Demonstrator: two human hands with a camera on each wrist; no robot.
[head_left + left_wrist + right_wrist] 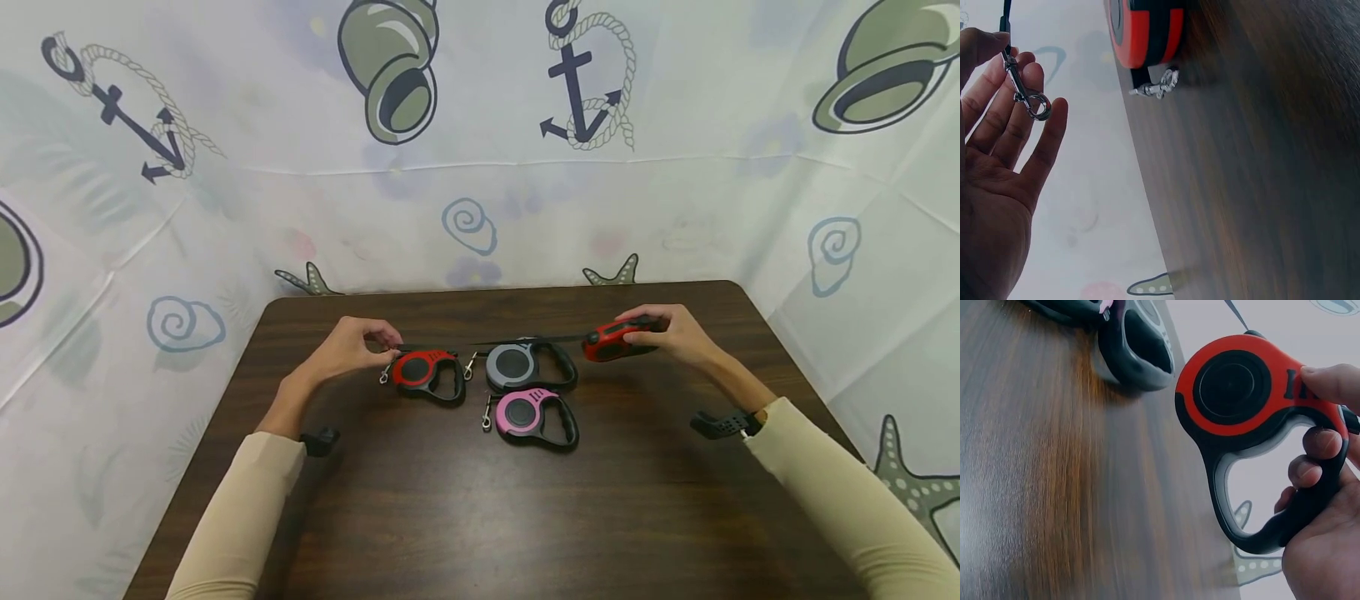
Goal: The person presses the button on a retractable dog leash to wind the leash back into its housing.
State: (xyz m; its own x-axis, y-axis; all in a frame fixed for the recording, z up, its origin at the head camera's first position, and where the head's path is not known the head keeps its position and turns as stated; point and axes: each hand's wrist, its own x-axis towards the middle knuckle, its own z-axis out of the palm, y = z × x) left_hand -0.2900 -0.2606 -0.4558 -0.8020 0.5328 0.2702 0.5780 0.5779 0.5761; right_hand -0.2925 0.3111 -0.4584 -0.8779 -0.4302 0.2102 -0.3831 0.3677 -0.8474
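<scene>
My right hand (671, 332) grips the black handle of a red-and-black retractable dog leash (609, 340), fingers curled through the loop. In the right wrist view the thumb lies on the red casing (1232, 384). A thin black strap (558, 339) stretches from this leash across to my left hand (352, 346). In the left wrist view, thumb and fingers pinch the strap's end just by its metal snap hook (1022, 87), which lies along the fingers. Right beside that hand, a second red leash (415, 369) lies on the table.
A grey leash (513, 365) lies mid-table under the strap, and a pink leash (521, 412) lies just in front of it. Each has a metal clip at its left. The dark wooden table (480, 517) backs onto a printed white curtain (360, 217).
</scene>
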